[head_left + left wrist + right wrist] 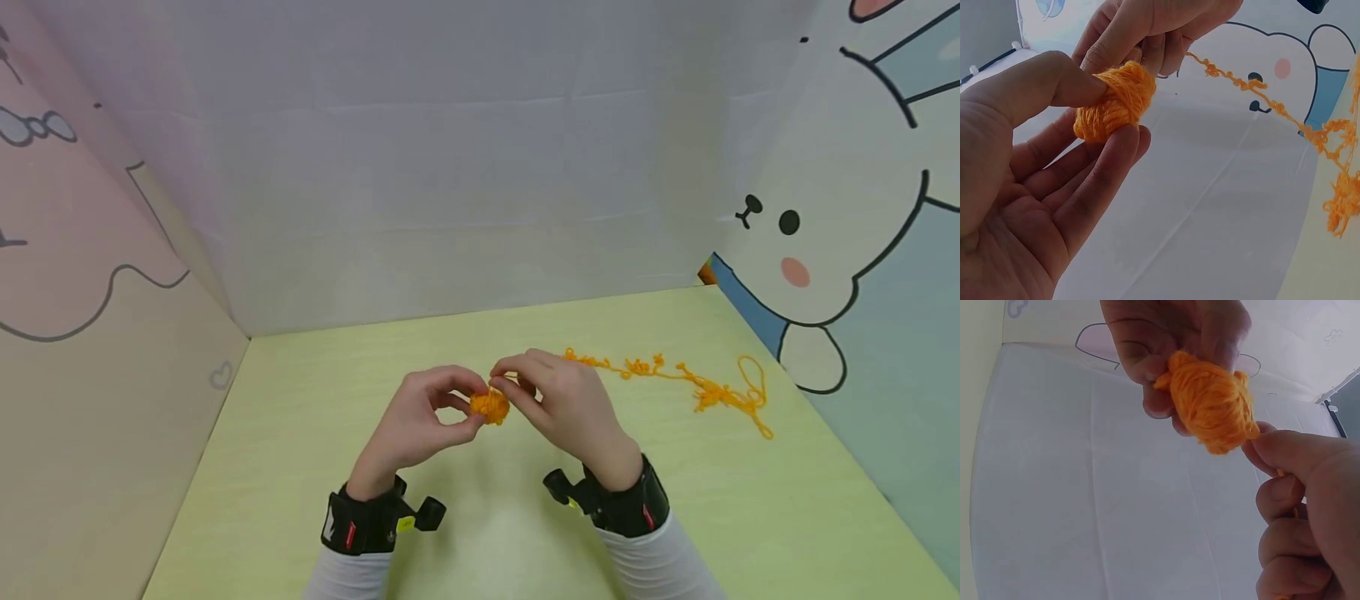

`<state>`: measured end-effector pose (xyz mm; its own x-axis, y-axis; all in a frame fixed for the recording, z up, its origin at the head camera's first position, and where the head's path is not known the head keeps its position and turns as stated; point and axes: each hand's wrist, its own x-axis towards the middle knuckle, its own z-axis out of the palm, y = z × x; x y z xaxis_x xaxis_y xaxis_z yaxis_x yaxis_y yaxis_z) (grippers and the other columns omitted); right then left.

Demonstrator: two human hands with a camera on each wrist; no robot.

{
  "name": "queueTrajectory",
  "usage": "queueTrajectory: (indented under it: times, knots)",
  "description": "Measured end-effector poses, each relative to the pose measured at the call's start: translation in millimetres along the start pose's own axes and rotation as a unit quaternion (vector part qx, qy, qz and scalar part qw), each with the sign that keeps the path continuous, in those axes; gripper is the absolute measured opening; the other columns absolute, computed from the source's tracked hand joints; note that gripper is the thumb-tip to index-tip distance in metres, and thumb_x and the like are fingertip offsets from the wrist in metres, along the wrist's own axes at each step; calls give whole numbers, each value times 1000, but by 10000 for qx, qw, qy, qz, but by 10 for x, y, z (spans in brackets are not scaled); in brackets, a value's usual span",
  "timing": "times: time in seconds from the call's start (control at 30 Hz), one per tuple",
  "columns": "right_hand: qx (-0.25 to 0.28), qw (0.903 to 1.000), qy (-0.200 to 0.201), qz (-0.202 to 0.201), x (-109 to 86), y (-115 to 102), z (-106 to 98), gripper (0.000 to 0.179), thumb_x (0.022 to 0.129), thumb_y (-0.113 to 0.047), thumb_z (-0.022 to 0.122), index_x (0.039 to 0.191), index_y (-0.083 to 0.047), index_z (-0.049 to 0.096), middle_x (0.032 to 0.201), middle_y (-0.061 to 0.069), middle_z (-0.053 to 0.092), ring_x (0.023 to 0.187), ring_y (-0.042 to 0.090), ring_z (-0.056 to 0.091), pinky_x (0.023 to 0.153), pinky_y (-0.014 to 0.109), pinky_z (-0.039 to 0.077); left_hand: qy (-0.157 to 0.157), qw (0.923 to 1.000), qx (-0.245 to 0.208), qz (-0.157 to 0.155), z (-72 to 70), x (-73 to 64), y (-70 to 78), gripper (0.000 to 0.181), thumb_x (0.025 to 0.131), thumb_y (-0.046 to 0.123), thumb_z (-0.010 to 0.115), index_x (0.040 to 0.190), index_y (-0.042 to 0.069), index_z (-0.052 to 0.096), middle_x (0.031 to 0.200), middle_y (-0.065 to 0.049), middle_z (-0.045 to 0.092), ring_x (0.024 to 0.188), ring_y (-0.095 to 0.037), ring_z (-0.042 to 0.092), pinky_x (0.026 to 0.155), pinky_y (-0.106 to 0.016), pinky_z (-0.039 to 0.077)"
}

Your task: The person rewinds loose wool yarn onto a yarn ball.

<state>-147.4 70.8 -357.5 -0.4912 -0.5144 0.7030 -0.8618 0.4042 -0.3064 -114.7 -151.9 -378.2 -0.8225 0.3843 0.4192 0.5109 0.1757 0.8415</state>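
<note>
A small ball of orange yarn point(490, 407) is pinched between the thumb and fingers of my left hand point(427, 421), raised over the table. In the left wrist view the wound ball point(1124, 103) shows strands wrapped in crossing directions. Close beside it, my right hand point(566, 404) pinches the yarn strand between thumb and index finger. The right wrist view shows those fingertips point(1272, 447) right at the ball's edge, with bits of strand showing between the other curled fingers. From the right hand the loose yarn point(720, 393) trails off across the table.
The loose yarn lies kinked and tangled toward the right, ending in a loop. Below it is a pale yellow-green table point(300, 467). A white sheet point(450, 183) stands behind, with cartoon-printed panels point(840, 275) at the sides. Black camera straps point(360, 521) circle both wrists.
</note>
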Motion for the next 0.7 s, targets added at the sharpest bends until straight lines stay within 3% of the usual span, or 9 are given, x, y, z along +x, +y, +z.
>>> queueTrajectory:
  times: [0.37, 0.53, 0.7]
  knots:
    - [-1, 9994, -249, 244, 0, 36, 43, 12, 93, -23, 70, 103, -17, 70, 89, -6, 68, 65, 6, 50, 50, 24, 47, -29, 9998, -212, 32, -10, -12, 14, 33, 79, -4, 77, 107, 11, 68, 102, -4, 69, 91, -21, 64, 76, -37, 61]
    - [3, 9987, -399, 306, -4, 67, 102, 11, 93, -25, 69, 102, -18, 71, 81, -9, 64, 63, 4, 48, 50, 24, 46, 59, 9993, -306, 221, -27, -22, 6, 32, 80, -4, 76, 108, 9, 67, 103, -6, 68, 91, -22, 64, 76, -37, 61]
    - [-147, 9975, -606, 318, -2, 81, 162, 10, 93, -21, 69, 102, -18, 73, 74, -10, 59, 60, 5, 45, 49, 23, 43, 366, 9972, -520, 390, -52, -17, -13, 34, 79, -11, 74, 109, 3, 65, 105, -12, 66, 90, -26, 63, 77, -32, 60]
